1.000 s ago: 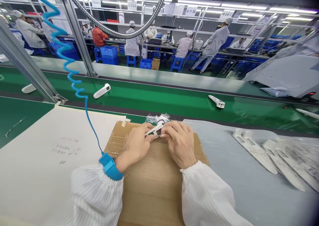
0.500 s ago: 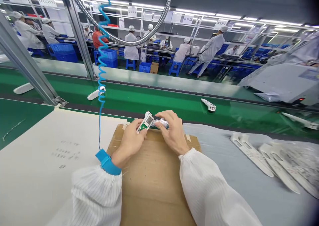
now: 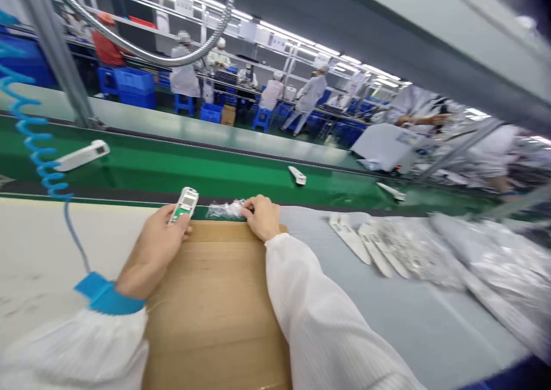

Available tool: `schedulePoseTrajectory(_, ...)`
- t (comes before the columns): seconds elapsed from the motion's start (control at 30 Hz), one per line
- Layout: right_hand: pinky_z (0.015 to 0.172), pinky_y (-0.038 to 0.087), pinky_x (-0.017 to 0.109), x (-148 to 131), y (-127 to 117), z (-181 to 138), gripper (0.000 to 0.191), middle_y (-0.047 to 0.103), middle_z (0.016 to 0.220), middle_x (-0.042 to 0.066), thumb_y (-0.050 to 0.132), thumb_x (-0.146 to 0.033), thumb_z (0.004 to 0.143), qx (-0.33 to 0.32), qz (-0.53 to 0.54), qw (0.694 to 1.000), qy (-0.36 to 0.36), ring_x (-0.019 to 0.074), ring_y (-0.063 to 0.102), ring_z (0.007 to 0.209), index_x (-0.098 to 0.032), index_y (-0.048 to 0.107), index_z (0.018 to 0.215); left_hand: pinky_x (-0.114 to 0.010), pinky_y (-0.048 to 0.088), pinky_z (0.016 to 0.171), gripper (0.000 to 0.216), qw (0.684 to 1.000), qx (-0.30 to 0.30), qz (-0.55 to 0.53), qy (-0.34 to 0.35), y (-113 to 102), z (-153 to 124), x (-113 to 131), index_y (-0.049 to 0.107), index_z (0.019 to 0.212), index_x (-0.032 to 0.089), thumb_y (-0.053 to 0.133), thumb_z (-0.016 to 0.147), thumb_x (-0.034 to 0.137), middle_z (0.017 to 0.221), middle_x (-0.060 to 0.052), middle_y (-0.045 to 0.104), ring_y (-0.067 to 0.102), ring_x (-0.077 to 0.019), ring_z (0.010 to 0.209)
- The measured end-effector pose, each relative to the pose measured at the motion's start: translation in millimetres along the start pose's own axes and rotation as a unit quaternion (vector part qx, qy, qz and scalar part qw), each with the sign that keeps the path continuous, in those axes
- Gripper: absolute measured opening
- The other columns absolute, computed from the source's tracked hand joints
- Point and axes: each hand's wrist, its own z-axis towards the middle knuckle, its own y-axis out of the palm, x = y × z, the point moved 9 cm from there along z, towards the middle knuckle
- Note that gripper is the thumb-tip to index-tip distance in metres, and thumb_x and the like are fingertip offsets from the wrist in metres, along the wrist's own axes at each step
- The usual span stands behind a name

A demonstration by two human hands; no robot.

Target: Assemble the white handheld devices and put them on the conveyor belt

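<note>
My left hand, with a blue wrist strap on its wrist, grips a small white handheld device. The device is tilted up, with part of a green circuit board showing in its uncovered face. My right hand has its fingers drawn together at the right end of a heap of crumpled clear plastic by the belt's near edge. Whether a piece is pinched between its fingertips is hidden. Under both hands lies a brown cardboard sheet.
White shell parts and clear bags lie on the grey mat at right. White devices rest on the green conveyor belt. A coiled blue cord hangs at left. Co-workers are across the room.
The view has turned right. My hands have moved apart: the left keeps the device, while the right has come away from it to the right end of the clear plastic.
</note>
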Motion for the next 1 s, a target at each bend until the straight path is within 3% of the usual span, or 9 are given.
schedulePoseTrajectory(0.1, 0.092, 0.036, 0.033, 40, -18, -3, 0.024, 0.065, 0.112, 0.001, 0.053, -0.035, 0.094, 0.018, -0.042, 0.999, 0.017, 0.0183, 0.057, 0.103, -0.030, 0.064, 0.116, -0.027, 0.047, 0.060, 0.030, 0.999, 0.000, -0.016, -0.037, -1, -4, 1, 0.066, 0.101, 0.016, 0.066, 0.078, 0.035, 0.076, -0.005, 0.068, 0.064, -0.0195, 0.069)
schedulePoseTrajectory(0.27, 0.092, 0.038, 0.046, 166, -76, -27, 0.036, 0.056, 0.127, 0.014, 0.045, -0.010, 0.091, 0.023, -0.161, 0.974, 0.157, 0.0298, 0.049, 0.118, -0.023, 0.066, 0.117, -0.026, 0.047, 0.059, 0.042, 0.997, -0.010, -0.060, -0.053, -1, -6, 1, 0.068, 0.101, 0.019, 0.074, 0.072, 0.048, 0.078, -0.004, 0.069, 0.063, -0.0187, 0.071)
schedulePoseTrajectory(0.4, 0.094, 0.037, 0.051, 232, -99, -38, 0.018, 0.058, 0.124, 0.012, 0.062, -0.016, 0.085, -0.032, -0.214, 0.960, 0.178, 0.0334, 0.045, 0.120, -0.025, 0.074, 0.095, -0.020, 0.040, 0.051, 0.048, 0.990, -0.062, -0.116, -0.047, 8, -6, 1, 0.068, 0.098, 0.018, 0.080, 0.066, 0.053, 0.079, -0.003, 0.066, 0.057, -0.0147, 0.068)
schedulePoseTrajectory(0.5, 0.091, 0.041, 0.043, 248, -109, -36, 0.018, 0.062, 0.119, 0.009, 0.056, -0.026, 0.092, -0.064, -0.221, 0.960, 0.160, 0.0284, 0.049, 0.117, -0.026, 0.074, 0.095, -0.019, 0.041, 0.051, 0.059, 0.975, -0.111, -0.181, -0.060, 19, -10, 2, 0.066, 0.106, 0.019, 0.084, 0.061, 0.052, 0.081, -0.003, 0.065, 0.057, -0.0140, 0.069)
schedulePoseTrajectory(0.6, 0.089, 0.043, 0.037, 252, -114, -32, 0.023, 0.065, 0.116, 0.008, 0.051, -0.024, 0.094, -0.093, -0.221, 0.961, 0.139, 0.0240, 0.052, 0.113, -0.028, 0.070, 0.107, -0.019, 0.042, 0.051, 0.068, 0.964, -0.150, -0.210, -0.059, 27, -16, 8, 0.062, 0.115, 0.021, 0.085, 0.059, 0.053, 0.080, -0.002, 0.064, 0.056, -0.0139, 0.068)
schedulePoseTrajectory(0.73, 0.096, 0.039, 0.042, 253, -108, -34, 0.030, 0.060, 0.128, 0.007, 0.066, -0.014, 0.081, -0.115, -0.237, 0.957, 0.118, 0.0270, 0.046, 0.124, -0.029, 0.071, 0.106, -0.018, 0.038, 0.048, 0.069, 0.962, -0.180, -0.197, -0.055, 34, -23, 13, 0.062, 0.115, 0.019, 0.082, 0.062, 0.058, 0.072, -0.001, 0.061, 0.052, -0.0130, 0.063)
schedulePoseTrajectory(0.87, 0.097, 0.038, 0.047, 256, -107, -42, 0.017, 0.061, 0.126, 0.012, 0.067, -0.016, 0.080, -0.111, -0.232, 0.957, 0.133, 0.0312, 0.046, 0.125, -0.023, 0.072, 0.094, -0.018, 0.033, 0.045, 0.066, 0.961, -0.197, -0.187, -0.044, 38, -26, 14, 0.063, 0.110, 0.017, 0.078, 0.064, 0.063, 0.068, -0.001, 0.059, 0.050, -0.0128, 0.060)
schedulePoseTrajectory(0.93, 0.092, 0.042, 0.046, 257, -115, -43, 0.014, 0.064, 0.119, 0.013, 0.061, -0.020, 0.085, -0.111, -0.210, 0.960, 0.148, 0.0311, 0.053, 0.118, -0.022, 0.069, 0.096, -0.018, 0.031, 0.044, 0.062, 0.964, -0.198, -0.171, -0.041, 40, -27, 15, 0.064, 0.108, 0.017, 0.072, 0.070, 0.065, 0.066, -0.001, 0.059, 0.050, -0.0128, 0.058)
schedulePoseTrajectory(1.0, 0.082, 0.046, 0.040, 253, -126, -43, 0.017, 0.069, 0.103, 0.012, 0.051, -0.025, 0.092, -0.120, -0.179, 0.963, 0.161, 0.0262, 0.063, 0.096, -0.022, 0.064, 0.103, -0.018, 0.030, 0.044, 0.057, 0.969, -0.190, -0.154, -0.038, 41, -28, 17, 0.065, 0.105, 0.018, 0.063, 0.078, 0.067, 0.066, -0.002, 0.059, 0.050, -0.0126, 0.057)
